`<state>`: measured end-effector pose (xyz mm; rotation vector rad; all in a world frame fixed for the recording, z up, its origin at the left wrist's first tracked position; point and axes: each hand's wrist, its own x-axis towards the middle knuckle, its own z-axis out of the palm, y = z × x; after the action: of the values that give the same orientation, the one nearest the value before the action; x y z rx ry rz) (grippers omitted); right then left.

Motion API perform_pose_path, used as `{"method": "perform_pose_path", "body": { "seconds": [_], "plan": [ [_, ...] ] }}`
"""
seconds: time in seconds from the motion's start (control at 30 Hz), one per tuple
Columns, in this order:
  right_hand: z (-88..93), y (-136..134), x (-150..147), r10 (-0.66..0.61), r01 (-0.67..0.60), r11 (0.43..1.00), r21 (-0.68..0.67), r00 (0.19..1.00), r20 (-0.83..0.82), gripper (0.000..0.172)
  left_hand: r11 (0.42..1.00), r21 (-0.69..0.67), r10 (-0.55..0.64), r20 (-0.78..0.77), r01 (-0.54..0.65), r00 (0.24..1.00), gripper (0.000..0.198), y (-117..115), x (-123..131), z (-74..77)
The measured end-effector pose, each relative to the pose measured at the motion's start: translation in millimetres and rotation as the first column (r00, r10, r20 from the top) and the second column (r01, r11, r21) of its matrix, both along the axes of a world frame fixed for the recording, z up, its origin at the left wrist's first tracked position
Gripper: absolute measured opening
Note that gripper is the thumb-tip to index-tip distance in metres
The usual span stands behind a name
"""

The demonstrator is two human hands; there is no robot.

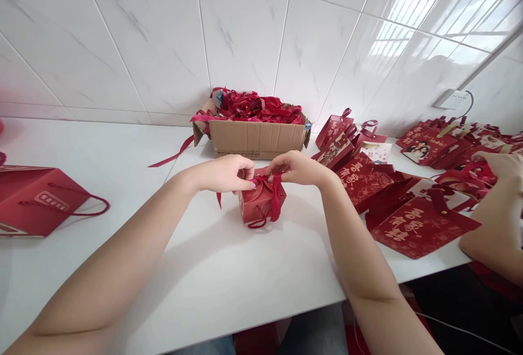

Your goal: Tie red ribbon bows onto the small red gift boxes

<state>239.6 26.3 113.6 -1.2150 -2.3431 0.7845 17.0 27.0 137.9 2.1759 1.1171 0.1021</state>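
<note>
A small red gift box (255, 205) with a corded handle hanging at its front stands on the white table before me. A red ribbon (277, 198) runs across its top, where it is gathered in a knot or bow, and one tail hangs down the right side. My left hand (229, 172) pinches the ribbon at the left of the knot. From the other side my right hand (295, 169) grips it with closed fingers, close above the lid. The fingers partly hide the knot.
Behind the box, a cardboard box (261, 137) full of loose red ribbons stands against the tiled wall. A larger red box (44, 200) lies at the left. Several red gift bags (417, 224) crowd the right, where another person's arm (496, 208) reaches in.
</note>
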Motion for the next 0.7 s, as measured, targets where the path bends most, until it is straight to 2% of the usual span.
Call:
{"method": "perform_pose_path", "body": {
  "seconds": [0.33,0.5,0.7],
  "plan": [
    [3.2,-2,-1,-0.032,0.033,0.999,-0.041,0.999,0.021,0.027,0.997,0.065,-0.024,-0.164,0.035,0.986,0.015,-1,0,6.2],
    [5.5,-2,5,-0.051,0.053,0.998,-0.027,0.995,0.089,0.028,0.998,0.047,-0.04,-0.19,0.05,0.981,0.016,0,0,5.4],
    [6.4,-2,12,-0.012,0.019,0.996,-0.084,0.997,0.082,0.037,0.998,0.045,-0.026,-0.186,0.035,0.982,0.019,1,-1,6.2]
  ]
}}
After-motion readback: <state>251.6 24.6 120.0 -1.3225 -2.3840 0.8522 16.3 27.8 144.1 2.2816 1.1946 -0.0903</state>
